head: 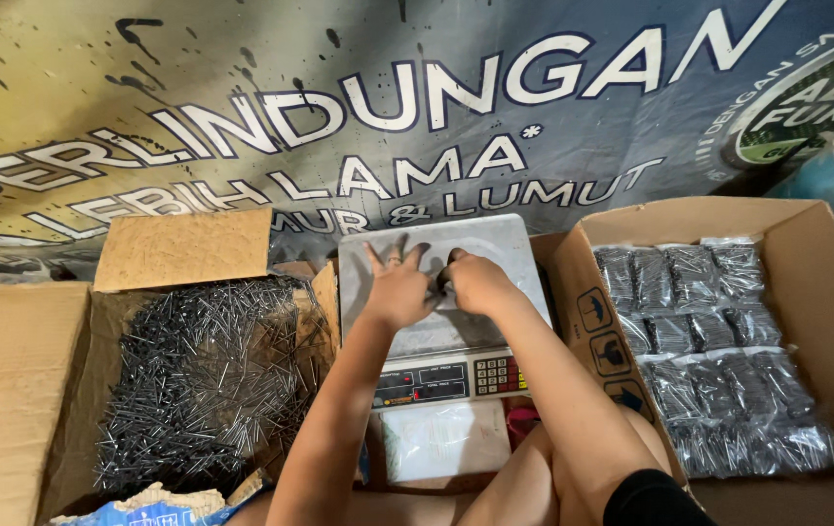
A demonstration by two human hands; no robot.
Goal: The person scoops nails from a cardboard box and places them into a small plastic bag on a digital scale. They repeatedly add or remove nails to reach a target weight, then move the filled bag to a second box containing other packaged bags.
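Observation:
My left hand (pixel 398 288) lies over the grey metal pan (pixel 495 239) of a digital scale, its fingers spread apart and holding nothing. Right beside it, touching it, my right hand (pixel 478 282) is curled into a loose fist on the pan. A small dark bunch, seemingly nails (pixel 443 277), shows at its thumb side between the two hands. The scale's front panel (pixel 451 378), with a display and keypad, faces me below my forearms.
A cardboard box heaped with loose dark nails (pixel 203 380) stands at the left. At the right, another cardboard box (pixel 831 292) holds rows of clear bags packed with nails (pixel 709 351). Flat clear plastic bags (pixel 441 440) lie below the scale. A printed banner (pixel 242 88) hangs behind.

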